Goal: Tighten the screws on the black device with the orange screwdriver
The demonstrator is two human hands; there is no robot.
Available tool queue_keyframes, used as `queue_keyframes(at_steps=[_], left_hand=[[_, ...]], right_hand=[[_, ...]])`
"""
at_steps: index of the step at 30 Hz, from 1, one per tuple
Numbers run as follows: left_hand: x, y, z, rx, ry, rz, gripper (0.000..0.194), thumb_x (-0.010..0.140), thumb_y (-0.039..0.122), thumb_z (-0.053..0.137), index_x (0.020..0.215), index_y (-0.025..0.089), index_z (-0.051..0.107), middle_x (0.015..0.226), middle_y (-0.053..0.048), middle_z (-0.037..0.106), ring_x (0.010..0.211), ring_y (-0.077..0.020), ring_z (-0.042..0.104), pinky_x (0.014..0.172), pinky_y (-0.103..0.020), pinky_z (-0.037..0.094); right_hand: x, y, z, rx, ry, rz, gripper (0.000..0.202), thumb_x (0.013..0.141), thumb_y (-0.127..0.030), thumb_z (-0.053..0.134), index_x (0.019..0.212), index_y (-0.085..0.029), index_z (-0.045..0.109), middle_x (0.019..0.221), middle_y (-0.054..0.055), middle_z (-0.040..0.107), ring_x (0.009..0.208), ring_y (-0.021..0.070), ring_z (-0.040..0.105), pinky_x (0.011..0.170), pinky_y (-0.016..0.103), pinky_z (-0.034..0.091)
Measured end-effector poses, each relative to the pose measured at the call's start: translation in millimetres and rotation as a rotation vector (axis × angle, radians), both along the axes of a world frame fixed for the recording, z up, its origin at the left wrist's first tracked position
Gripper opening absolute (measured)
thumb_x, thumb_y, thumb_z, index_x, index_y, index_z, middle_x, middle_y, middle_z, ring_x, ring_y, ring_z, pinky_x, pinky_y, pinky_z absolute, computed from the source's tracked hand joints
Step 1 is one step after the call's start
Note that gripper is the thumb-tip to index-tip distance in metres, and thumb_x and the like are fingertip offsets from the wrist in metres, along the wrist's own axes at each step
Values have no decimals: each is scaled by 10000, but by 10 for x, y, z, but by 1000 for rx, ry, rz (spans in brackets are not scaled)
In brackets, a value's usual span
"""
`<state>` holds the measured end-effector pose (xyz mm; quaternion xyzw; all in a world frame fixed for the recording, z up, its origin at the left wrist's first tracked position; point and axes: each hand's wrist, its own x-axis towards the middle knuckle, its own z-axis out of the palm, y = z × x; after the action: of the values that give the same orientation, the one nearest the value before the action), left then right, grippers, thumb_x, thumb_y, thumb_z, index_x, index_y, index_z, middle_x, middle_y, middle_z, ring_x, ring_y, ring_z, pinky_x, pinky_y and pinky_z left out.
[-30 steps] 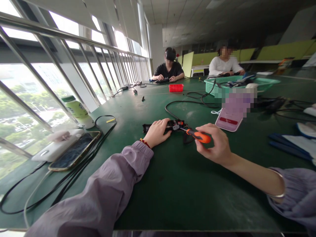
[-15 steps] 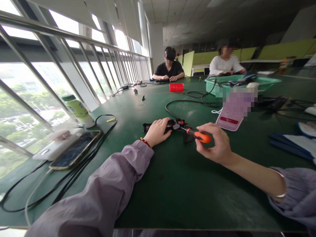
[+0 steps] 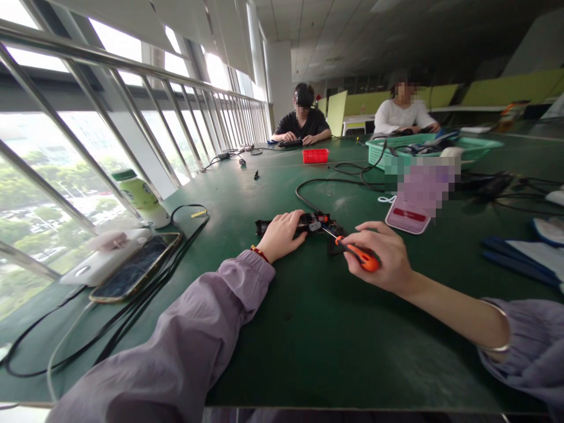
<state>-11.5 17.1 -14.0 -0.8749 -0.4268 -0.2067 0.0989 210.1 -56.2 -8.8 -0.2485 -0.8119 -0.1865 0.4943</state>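
Daylight comes through the tall railed windows [image 3: 132,106] on your left, along a long green table [image 3: 308,341] that fills most of your view. Two other people sit at its far end, one in a black top [image 3: 302,120] with both hands on a dark object, one in a white top [image 3: 400,114] behind a green basket [image 3: 383,154] with cables in it. A small red tray [image 3: 314,156] lies on the table between you and the person in black.

Closer on your left, by the railing, stands a pale green bottle [image 3: 140,197], and in front of it a white power bank [image 3: 94,264] with a phone [image 3: 136,267] lying just beside it, black cables [image 3: 110,329] looping past both towards the table edge. On your right a pink phone [image 3: 408,214] lies face up, its upper part blurred, and further right lie blue and white gloves [image 3: 520,252].

Your left hand [image 3: 279,235], in a lilac sleeve with a red cord at the wrist, lies curled over a small black device [image 3: 304,226] on the table in front of you, pressing it down with the fingers closed on its top; a black cable [image 3: 317,188] runs away from it. Your right hand [image 3: 385,258] is closed around the orange handle of a screwdriver [image 3: 356,252], whose thin shaft slants down and left so that the tip meets the device just beside your left fingertips.
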Motion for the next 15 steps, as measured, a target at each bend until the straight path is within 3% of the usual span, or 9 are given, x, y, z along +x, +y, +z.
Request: queue_keyframes(at_steps=[6,15], left_hand=[[1,2,8,-4,3,-1,405,830,322,477,1188,142,419,1031,-92,610,986,-226,570,883,-357,420],[2,5,-3,4,0,-3,400,832,323,469,1186,145,417,1039,-93,608,978,-226,570,880,-362,424]], right_hand=[[9,10,-8,14,83,-10,352,701,-181,608,1036,-215,504,808,39,623,717,189,605,623,330,508],[-3,-1,8,-7,33,-8,265,708,-184,612,959,-222,535,722,0,635,639,161,600,671,327,518]])
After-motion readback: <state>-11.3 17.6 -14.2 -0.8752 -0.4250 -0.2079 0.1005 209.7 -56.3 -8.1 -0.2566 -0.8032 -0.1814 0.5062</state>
